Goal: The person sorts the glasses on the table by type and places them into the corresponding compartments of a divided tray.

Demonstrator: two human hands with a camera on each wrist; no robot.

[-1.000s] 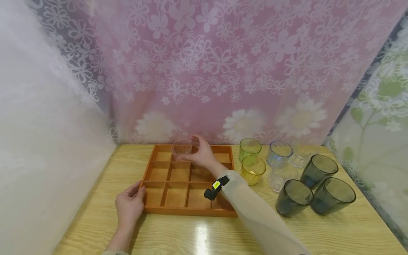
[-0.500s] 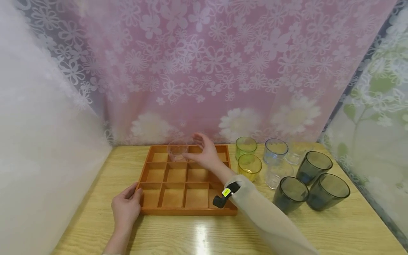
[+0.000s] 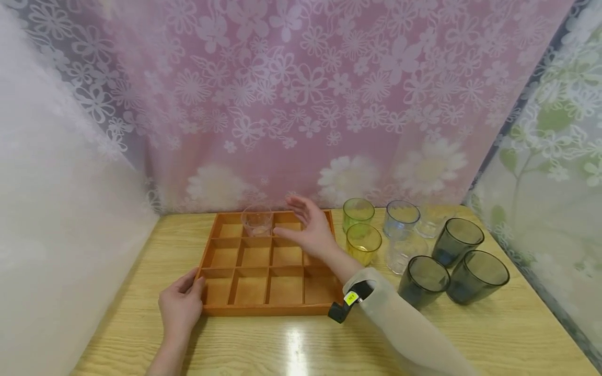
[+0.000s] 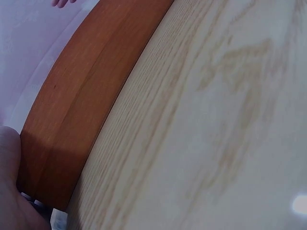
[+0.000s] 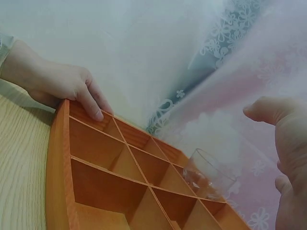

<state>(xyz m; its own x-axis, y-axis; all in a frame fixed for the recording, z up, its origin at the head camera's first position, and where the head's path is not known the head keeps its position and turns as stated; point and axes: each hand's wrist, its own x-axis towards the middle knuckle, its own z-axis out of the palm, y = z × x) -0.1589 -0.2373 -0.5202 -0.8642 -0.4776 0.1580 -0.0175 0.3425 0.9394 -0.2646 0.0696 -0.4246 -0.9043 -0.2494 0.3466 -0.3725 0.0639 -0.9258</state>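
A shallow wooden tray (image 3: 268,310) divided into several square compartments lies on the table. My left hand (image 3: 180,307) grips its left wall near the front corner, with the thumb over the inner side. In the back row, second compartment from the left, a clear glass (image 3: 257,223) stands upright; its rim rises above the dividers. My right hand (image 3: 310,230) hovers over the back of the tray, just right of the glass and apart from it, thumb and fingers spread around nothing. In the right wrist view the same clear glass (image 5: 206,175) shows beyond the dividers.
Right of the tray stand a green glass (image 3: 358,213), a yellow glass (image 3: 363,245), a blue-rimmed glass (image 3: 402,219), two clear glasses (image 3: 406,253) and three dark grey glasses (image 3: 424,282). A flowered pink curtain (image 3: 282,104) hangs close behind the tray.
My right hand has let go of the clear glass and drawn away to the right, its fingers widening. The glass stays in its compartment. My left hand keeps its hold on the tray.
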